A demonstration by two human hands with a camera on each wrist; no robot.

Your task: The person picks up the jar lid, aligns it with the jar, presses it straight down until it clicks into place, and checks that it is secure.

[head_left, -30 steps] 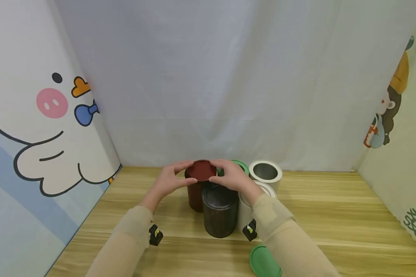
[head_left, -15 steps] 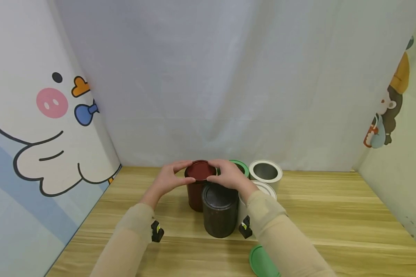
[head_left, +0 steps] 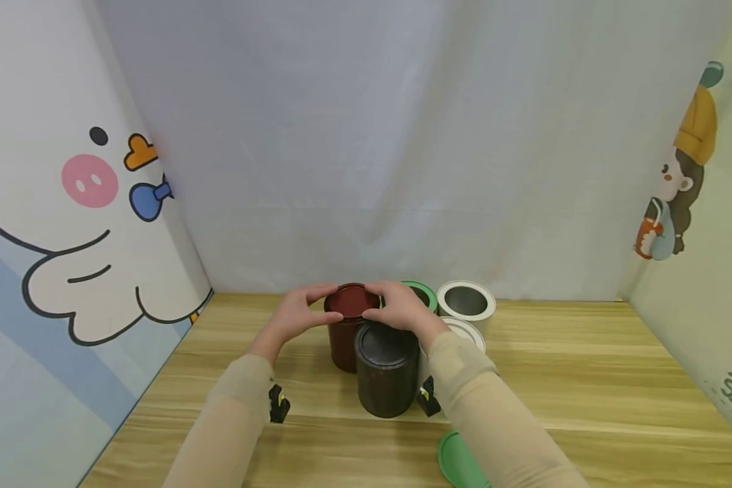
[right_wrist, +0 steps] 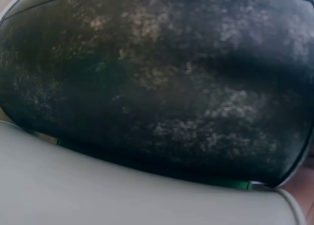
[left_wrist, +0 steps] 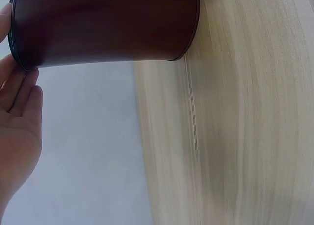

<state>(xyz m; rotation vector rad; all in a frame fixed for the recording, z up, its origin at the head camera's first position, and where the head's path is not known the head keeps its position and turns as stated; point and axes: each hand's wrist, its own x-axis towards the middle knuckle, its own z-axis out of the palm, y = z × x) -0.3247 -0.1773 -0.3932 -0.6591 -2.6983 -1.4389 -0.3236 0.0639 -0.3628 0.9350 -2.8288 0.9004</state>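
Note:
A dark red can (head_left: pixel 343 347) stands upright on the table, its round red top facing up. My left hand (head_left: pixel 295 315) holds the left side of its top edge, thumb in front and fingers behind. From the other side my right hand (head_left: pixel 402 310) curves round the same edge. The left wrist view shows the left fingertips (left_wrist: pixel 32 100) against the can's rim. Just in front is a mottled black can (head_left: pixel 387 383) with a lid, filling most of the right wrist view. A front white can (head_left: pixel 471 332) is partly hidden by the right arm.
Behind the right hand stands a green-rimmed can (head_left: pixel 428 293), partly covered. A white can (head_left: pixel 490 306) with a dark round opening is at the back right. A green lid (head_left: pixel 460 461) lies near the front, partly under the right forearm. A pale curtain (head_left: pixel 354 135) hangs behind the table.
Both hands stay at the red can's top edge; the right hand and forearm have shifted slightly left. The cans and green lid keep their places.

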